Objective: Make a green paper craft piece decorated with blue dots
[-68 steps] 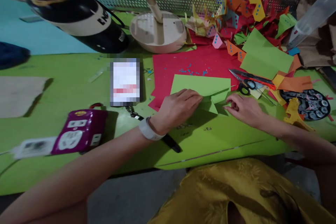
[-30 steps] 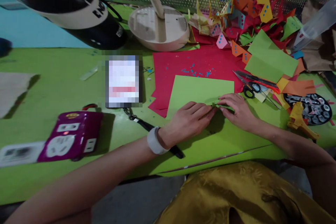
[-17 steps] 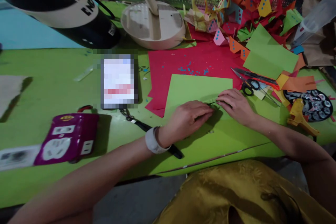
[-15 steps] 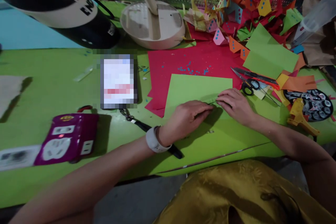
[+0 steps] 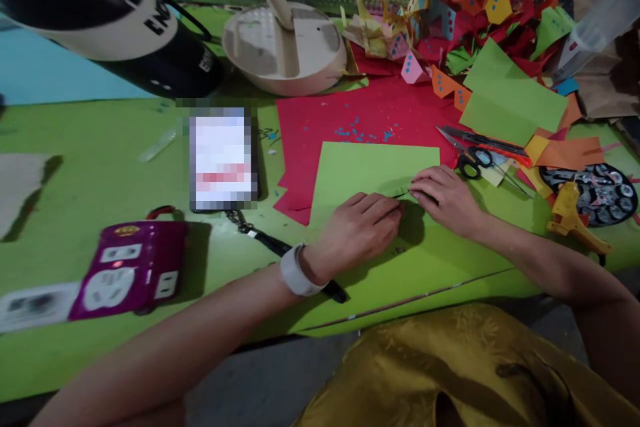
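Observation:
A light green paper sheet lies on the table, overlapping a red sheet. Above its lower right part, both hands come together around a small green paper piece with a thin dark line along it. My left hand, with a pale band on the wrist, has its fingers curled closed at the left end. At the right end my right hand pinches with thumb and fingertips. Most of the piece is hidden by the fingers. Scissors with dark handles rest just beyond my right hand, beside an orange-and-black cutter.
Folded colourful paper shapes pile up at the back right. A yellow glue gun lies at the right. On the left are a phone with a strap, a purple power socket box, a black-and-white bottle and a round lamp base.
My left hand has rolled slightly, its fingers now curled further over the small paper piece. My right hand keeps its pinch almost unmoved. The whole view has shifted a little.

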A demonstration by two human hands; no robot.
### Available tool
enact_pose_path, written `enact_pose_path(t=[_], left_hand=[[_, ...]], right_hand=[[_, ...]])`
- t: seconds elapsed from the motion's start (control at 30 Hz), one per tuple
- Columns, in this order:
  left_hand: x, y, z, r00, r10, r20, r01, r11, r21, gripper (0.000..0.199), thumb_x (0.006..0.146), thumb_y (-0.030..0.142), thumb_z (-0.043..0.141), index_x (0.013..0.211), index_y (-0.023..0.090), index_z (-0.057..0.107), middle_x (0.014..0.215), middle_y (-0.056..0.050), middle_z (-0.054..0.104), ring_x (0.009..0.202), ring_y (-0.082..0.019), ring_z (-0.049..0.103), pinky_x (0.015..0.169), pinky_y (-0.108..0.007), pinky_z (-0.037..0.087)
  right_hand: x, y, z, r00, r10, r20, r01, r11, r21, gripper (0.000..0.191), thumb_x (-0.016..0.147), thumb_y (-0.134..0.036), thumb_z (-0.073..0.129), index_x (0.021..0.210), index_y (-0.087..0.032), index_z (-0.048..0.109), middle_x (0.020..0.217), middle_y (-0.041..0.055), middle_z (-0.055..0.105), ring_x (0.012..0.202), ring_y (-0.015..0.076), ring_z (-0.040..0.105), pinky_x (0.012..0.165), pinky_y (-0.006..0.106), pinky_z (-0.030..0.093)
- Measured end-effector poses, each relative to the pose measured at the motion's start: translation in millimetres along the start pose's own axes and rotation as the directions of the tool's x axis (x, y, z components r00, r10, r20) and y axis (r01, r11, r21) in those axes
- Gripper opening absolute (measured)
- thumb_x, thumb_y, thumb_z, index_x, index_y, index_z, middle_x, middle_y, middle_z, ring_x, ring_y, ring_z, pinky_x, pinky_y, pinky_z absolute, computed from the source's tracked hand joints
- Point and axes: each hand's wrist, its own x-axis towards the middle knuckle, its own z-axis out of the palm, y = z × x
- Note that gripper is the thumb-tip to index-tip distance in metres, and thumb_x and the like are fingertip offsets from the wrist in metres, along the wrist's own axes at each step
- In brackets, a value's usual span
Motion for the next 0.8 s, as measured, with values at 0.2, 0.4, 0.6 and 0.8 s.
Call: enact_pose_path(t=[0.2,0.4,0.6,0.8], left_hand=[[1.3,3.4,0.0,1.0,0.021,0.006,-0.021,1.0,0.023,0.027,0.095,0.034,0.054,0.086,0.013,0.069,0.089,-0.009,0.073,0.076,-0.022,0.066,0.062,-0.035,0.051],[-0.3,0.3,4.8,0.999,-0.024,-0.021,0.025,0.998,0.055,0.016,0.095,0.023,0.056,0.1,0.014,0.068,0.088,-0.006,0.074,0.072,-0.019,0.067,0.061,-0.033,0.051],[-1.6,0.1,3.3,0.996,-0.071,-0.058,0.072,0.997,0.021,0.018,0.096,0.021,0.055,0.112,0.015,0.063,0.095,-0.007,0.075,0.073,-0.016,0.068,0.065,-0.029,0.053],[-2.8,-2.0,2.5,0.997,-0.038,-0.063,0.042,0.997,0.067,0.013,0.093,0.014,0.055,0.096,0.019,0.067,0.086,-0.004,0.072,0.072,-0.017,0.066,0.062,-0.03,0.049]], right_hand=[[0.0,-1.4,-1.0,1.0,-0.008,0.0,0.008,1.0,-0.014,0.025,0.099,-0.025,0.045,0.1,-0.02,0.07,0.102,0.0087,0.068,0.099,0.0221,0.058,0.093,0.039,0.045],[-0.4,-1.2,-0.6,1.0,-0.004,-0.004,0.004,1.0,-0.019,0.026,0.099,-0.025,0.045,0.1,-0.021,0.07,0.103,0.0085,0.068,0.1,0.0225,0.058,0.093,0.039,0.046],[-0.6,-0.4,-0.8,1.0,-0.019,-0.007,0.019,1.0,-0.018,0.025,0.098,-0.022,0.045,0.1,-0.019,0.07,0.103,0.0093,0.069,0.1,0.0227,0.058,0.092,0.038,0.046],[-0.6,0.5,0.4,0.999,-0.043,-0.026,0.042,0.998,-0.039,0.026,0.099,-0.025,0.044,0.1,-0.018,0.07,0.102,0.0095,0.069,0.098,0.0224,0.059,0.092,0.038,0.047]])
